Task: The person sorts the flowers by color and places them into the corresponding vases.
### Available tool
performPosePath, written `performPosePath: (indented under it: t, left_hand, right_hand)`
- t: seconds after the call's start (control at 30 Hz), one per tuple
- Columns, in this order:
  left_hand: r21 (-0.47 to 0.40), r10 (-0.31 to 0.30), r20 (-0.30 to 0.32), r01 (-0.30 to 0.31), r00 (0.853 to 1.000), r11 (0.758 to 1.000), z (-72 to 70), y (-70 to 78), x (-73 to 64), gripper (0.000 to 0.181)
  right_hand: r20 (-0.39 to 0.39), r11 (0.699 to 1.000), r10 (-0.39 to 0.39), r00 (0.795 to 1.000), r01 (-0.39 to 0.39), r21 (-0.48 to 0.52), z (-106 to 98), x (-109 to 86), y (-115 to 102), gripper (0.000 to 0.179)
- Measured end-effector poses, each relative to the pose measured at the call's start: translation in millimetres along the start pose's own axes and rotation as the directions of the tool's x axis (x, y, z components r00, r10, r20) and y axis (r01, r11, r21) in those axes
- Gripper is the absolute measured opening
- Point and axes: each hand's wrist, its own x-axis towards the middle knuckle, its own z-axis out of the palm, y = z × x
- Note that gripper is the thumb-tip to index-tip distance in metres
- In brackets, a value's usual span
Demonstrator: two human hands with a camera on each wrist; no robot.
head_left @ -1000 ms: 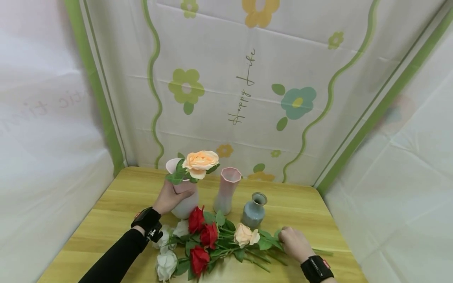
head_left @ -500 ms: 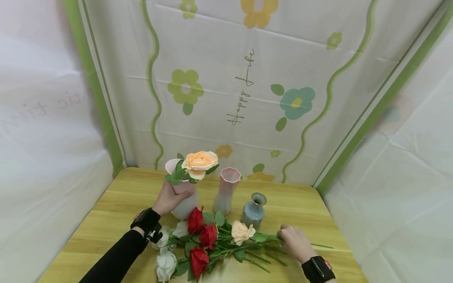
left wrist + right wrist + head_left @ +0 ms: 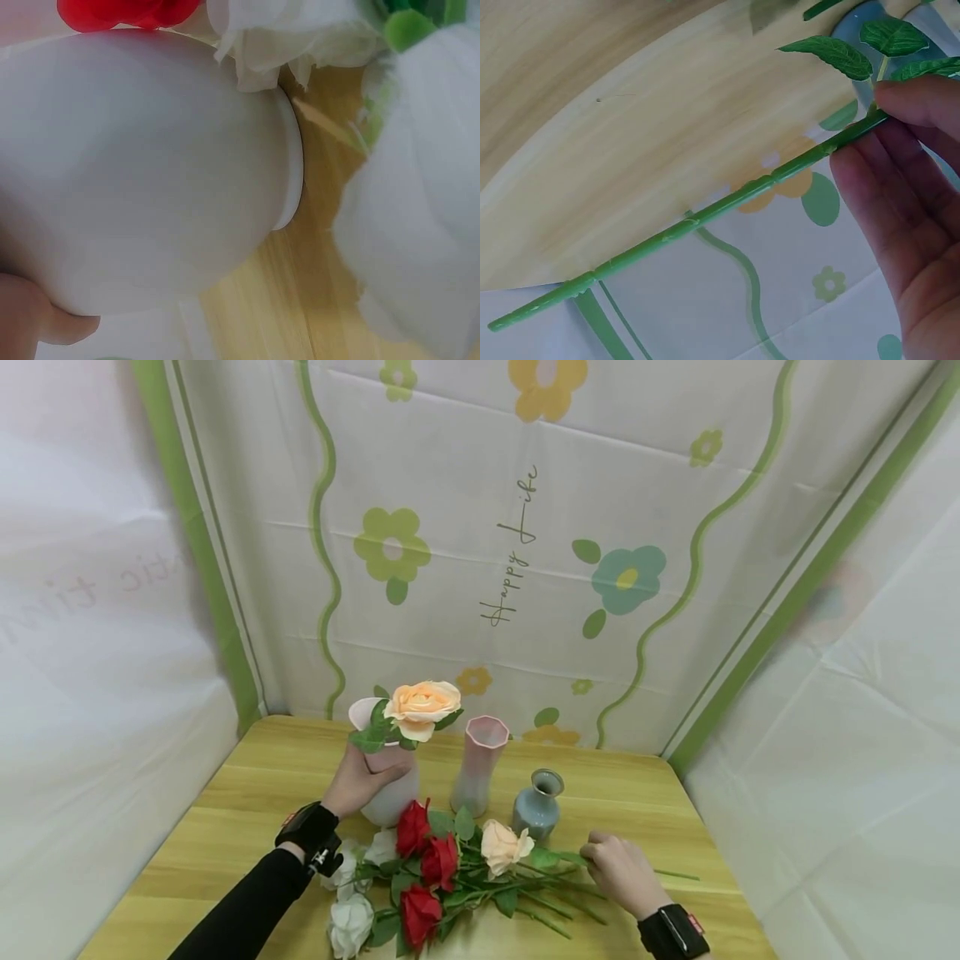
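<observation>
My left hand grips a pale pink and white vase at the left, thumb across its front. A peach rose with green leaves stands in that vase's mouth. Low at the right, my right hand pinches the green stem of a second peach rose between thumb and fingers. This rose's bloom points left, over the pile of flowers, and the bare stem end sticks out to the right of the hand. Leaves sprout beside the fingertips in the right wrist view.
Red roses and white roses lie in a heap at the front, their stems pointing right. Behind them stand a pink faceted vase and a small blue-grey vase. A printed white curtain borders the wooden table.
The right hand has moved slightly left with the second peach rose, whose bloom has shifted left and a little up. The left hand stays on the pale vase.
</observation>
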Motion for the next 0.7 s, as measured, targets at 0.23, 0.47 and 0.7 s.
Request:
performPosePath:
  t: [0.23, 0.47, 0.7]
  left_hand:
    - [-0.007, 0.015, -0.005, -0.015, 1.0, 1.0, 0.6, -0.4, 0.9, 0.073]
    - [0.013, 0.005, -0.018, -0.005, 1.0, 1.0, 2.0, -1.3, 0.0, 0.072]
    - [-0.004, 0.0, -0.018, 0.0, 1.0, 1.0, 0.6, -1.4, -2.1, 0.073]
  right_hand:
    - [-0.03, 1.0, -0.006, 1.0, 0.006, 0.0, -6, 5.0, -5, 0.037]
    - [-0.079, 1.0, -0.021, 0.997, 0.021, 0.002, -16, 9.8, -15, 0.035]
    - [-0.154, 0.999, -0.039, 0.987, 0.041, 0.01, -25, 16.0, -28, 0.032]
